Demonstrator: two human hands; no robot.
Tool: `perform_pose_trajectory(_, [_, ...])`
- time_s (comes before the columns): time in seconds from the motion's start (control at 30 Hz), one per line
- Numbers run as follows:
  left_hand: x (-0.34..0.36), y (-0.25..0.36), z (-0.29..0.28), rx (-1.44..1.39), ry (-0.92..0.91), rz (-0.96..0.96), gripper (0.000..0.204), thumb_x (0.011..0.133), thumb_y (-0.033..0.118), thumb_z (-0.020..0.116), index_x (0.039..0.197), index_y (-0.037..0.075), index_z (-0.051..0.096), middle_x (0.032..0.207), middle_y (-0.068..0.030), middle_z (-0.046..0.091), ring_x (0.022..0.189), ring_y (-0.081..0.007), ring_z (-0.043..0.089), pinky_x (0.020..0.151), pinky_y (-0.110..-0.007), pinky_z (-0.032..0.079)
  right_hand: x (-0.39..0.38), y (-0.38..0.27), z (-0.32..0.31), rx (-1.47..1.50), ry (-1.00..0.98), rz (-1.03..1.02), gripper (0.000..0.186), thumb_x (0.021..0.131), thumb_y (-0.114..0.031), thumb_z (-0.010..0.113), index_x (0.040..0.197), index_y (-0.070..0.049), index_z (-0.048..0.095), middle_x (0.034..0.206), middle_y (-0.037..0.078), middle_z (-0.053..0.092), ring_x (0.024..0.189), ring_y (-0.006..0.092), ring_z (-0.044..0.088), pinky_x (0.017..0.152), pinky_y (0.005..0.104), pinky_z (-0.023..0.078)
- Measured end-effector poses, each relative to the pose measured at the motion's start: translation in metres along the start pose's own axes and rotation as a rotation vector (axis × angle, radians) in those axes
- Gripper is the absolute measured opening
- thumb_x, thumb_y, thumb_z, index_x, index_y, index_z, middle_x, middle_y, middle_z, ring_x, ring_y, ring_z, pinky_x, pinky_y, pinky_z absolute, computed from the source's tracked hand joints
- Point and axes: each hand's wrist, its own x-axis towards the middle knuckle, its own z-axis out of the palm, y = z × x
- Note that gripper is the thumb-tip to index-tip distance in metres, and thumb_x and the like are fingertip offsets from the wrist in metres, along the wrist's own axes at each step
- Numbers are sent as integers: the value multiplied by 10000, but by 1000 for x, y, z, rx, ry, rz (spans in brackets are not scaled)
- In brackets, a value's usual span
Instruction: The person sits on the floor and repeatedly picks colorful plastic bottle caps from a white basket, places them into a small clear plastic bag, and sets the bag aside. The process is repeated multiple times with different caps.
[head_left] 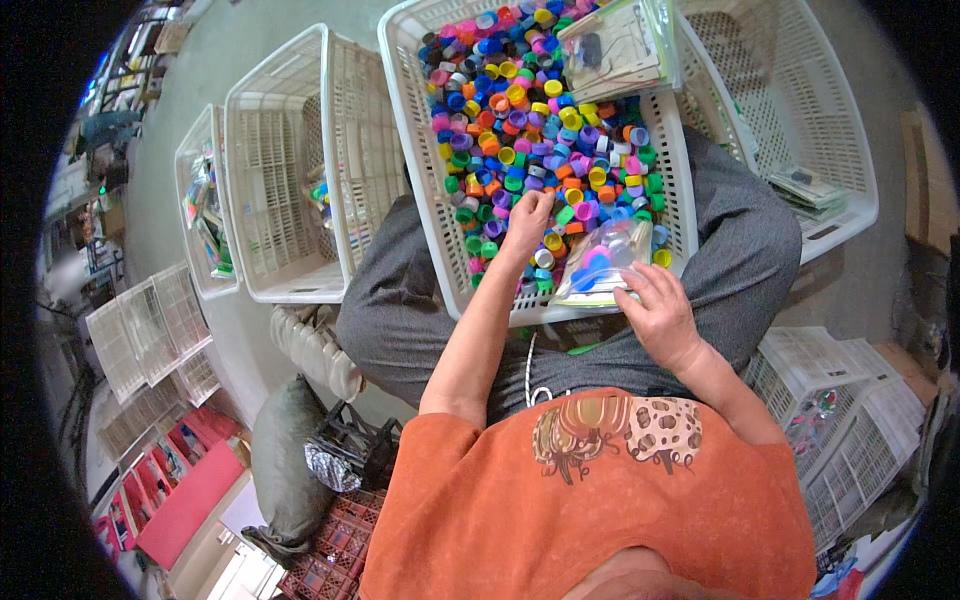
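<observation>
A white slatted basket (688, 200) holding many coloured plastic caps (510, 95) rests across my lap. My left hand (528, 215) is down among the caps with its fingers curled together; what they hold, if anything, is hidden. My right hand (655, 310) grips the open edge of a clear plastic bag (610, 265), which lies over the near right corner of the basket with blue, pink and pale pieces and flat cards inside. A stack of bagged cards (610, 50) lies on the caps at the basket's far right corner.
White baskets (285, 160) stand at my left and another (820, 120) at the right, some holding bagged items. A grey sack (285, 460), red crates (330, 535) and a pink box (195, 500) are at the lower left. White crates (820, 430) stand at the lower right.
</observation>
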Motion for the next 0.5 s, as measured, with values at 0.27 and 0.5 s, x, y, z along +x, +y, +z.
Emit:
perform_pose_trajectory(0.27, [72, 37, -6, 34, 140, 175, 271, 953, 213, 647, 813, 55, 476, 750, -98, 640, 610, -139, 605, 533, -314, 482, 3, 4, -2, 39, -3, 13, 224, 789, -99, 625, 992, -23, 682, 1150, 121, 628, 1175, 327, 568, 994, 470, 483])
perform_pose_trajectory(0.5, [164, 98, -1, 760, 418, 142, 425, 822, 414, 694, 1105, 98, 729, 1023, -204, 728, 982, -376, 694, 892, -478, 525, 7, 4, -10, 58, -30, 50, 136, 795, -98, 621, 914, -33, 622, 1181, 117, 631, 1221, 333, 553, 1004, 478, 474])
